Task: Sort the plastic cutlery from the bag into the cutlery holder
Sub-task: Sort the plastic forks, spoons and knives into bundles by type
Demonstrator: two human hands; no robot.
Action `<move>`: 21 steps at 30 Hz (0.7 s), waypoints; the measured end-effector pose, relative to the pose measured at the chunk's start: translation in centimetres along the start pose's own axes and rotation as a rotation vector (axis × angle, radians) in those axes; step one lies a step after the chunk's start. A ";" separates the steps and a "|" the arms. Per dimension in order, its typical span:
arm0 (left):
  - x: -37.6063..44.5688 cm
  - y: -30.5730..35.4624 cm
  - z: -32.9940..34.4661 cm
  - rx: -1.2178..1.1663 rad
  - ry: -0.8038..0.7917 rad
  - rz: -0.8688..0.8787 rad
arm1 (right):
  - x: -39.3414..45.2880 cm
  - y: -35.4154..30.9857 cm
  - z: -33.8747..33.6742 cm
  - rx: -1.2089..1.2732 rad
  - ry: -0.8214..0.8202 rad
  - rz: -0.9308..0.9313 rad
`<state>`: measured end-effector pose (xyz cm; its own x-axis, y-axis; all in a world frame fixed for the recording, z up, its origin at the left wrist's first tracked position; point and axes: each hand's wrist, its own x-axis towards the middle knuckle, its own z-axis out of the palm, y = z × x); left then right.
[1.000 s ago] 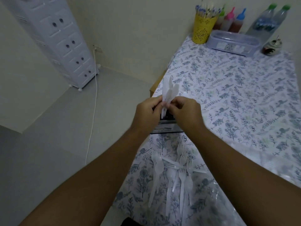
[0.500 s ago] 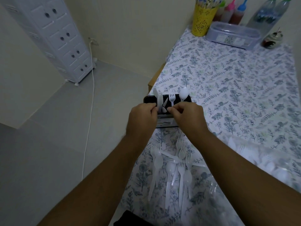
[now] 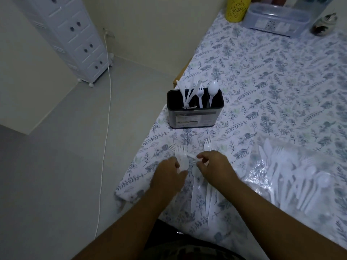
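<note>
The black cutlery holder [image 3: 195, 117] stands near the table's left edge. It has knives [image 3: 186, 94] in its left slot, forks [image 3: 199, 93] in the middle and a spoon [image 3: 213, 91] on the right. Loose white forks and spoons [image 3: 207, 145] lie on the cloth in front of it. Both hands are down on this pile. My left hand [image 3: 168, 178] curls its fingers round a white fork [image 3: 181, 156]. My right hand [image 3: 216, 168] pinches the handle of another fork [image 3: 191, 156] lying crosswise. The clear bag [image 3: 293, 175], with more cutlery inside, lies at the right.
A floral tablecloth [image 3: 272, 81] covers the table; its left edge drops to the floor just beside the holder. At the back stand a yellow cup [image 3: 236, 8], a clear lidded box [image 3: 276, 17] and a small jar [image 3: 323, 25]. A white drawer tower [image 3: 75, 34] and a cord [image 3: 105, 128] are on the floor at left.
Both hands let go of the knives in the holder's left slot and came back down to the loose pile in front. The camera tilted downward.
</note>
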<state>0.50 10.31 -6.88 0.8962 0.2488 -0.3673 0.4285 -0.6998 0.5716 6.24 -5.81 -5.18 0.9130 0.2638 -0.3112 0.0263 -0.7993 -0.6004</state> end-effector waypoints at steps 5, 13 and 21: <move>-1.3 -1.3 1.7 0.046 -0.023 0.013 | -1.3 0.4 2.1 0.018 -0.009 -0.022; -0.7 -2.8 0.3 -0.083 0.089 -0.060 | -2.3 0.8 2.6 0.060 -0.022 0.023; 0.3 -1.0 0.9 0.039 0.124 0.021 | -2.5 0.8 2.8 0.079 -0.001 0.081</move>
<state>0.22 10.45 -8.24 0.9133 0.3126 -0.2609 0.4067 -0.7305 0.5486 2.81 -5.62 -6.94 0.9103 0.2010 -0.3619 -0.0795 -0.7730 -0.6294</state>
